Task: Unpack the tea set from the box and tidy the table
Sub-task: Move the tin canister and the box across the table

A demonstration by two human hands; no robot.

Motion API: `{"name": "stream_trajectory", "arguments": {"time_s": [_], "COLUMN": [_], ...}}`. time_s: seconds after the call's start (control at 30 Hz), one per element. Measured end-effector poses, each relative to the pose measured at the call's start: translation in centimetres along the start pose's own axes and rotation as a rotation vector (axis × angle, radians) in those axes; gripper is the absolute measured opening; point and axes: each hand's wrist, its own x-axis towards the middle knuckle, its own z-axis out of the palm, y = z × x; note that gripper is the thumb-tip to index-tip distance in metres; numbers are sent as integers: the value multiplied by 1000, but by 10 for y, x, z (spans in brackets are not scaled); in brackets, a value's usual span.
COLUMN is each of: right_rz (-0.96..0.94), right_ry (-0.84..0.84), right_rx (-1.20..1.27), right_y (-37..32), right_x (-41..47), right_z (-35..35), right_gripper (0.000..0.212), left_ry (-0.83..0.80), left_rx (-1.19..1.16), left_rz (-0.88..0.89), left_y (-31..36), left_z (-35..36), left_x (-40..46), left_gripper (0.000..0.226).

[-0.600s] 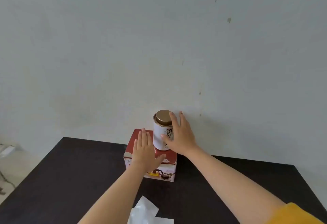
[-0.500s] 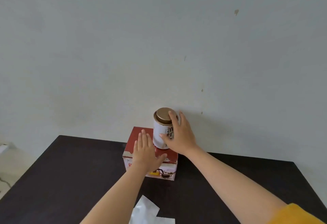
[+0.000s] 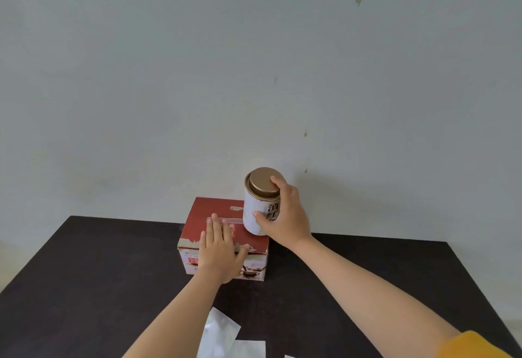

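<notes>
A red and white tea set box (image 3: pixel 203 216) stands closed on the dark table (image 3: pixel 84 273), near the wall. My left hand (image 3: pixel 219 247) lies flat on the box's lid, fingers spread. A white tea canister (image 3: pixel 255 210) with a gold lid and black characters is tilted above the box's right rear corner. My right hand (image 3: pixel 285 216) grips the canister from its right side, one finger over the lid's edge. Whether the canister's base touches the box I cannot tell.
White plastic wrappers (image 3: pixel 223 335) lie on the table near the front edge, between my forearms. A pale wall (image 3: pixel 254 75) rises straight behind the table. The table's left edge runs diagonally at the lower left.
My right hand has shifted its grip further around the canister and tipped it toward me. My left hand stays flat on the box. The camera has tilted slightly.
</notes>
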Motion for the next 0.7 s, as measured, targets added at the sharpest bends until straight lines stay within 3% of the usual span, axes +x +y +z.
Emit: {"name": "stream_trajectory", "arguments": {"time_s": [0.27, 0.43, 0.7], "right_rz": [108, 221, 370], "right_ry": [31, 31, 81], "right_rx": [-81, -132, -163], "right_y": [95, 174, 276], "right_x": [-43, -76, -100], "right_z": [-109, -160, -193], "right_gripper": [83, 83, 84], "left_ry": [9, -62, 0], "left_rx": [80, 177, 212], "left_rz": [165, 28, -39], "left_y": [78, 108, 114], "left_z": [3, 12, 24], "left_x": [-16, -13, -10], "left_gripper": [81, 94, 108]}}
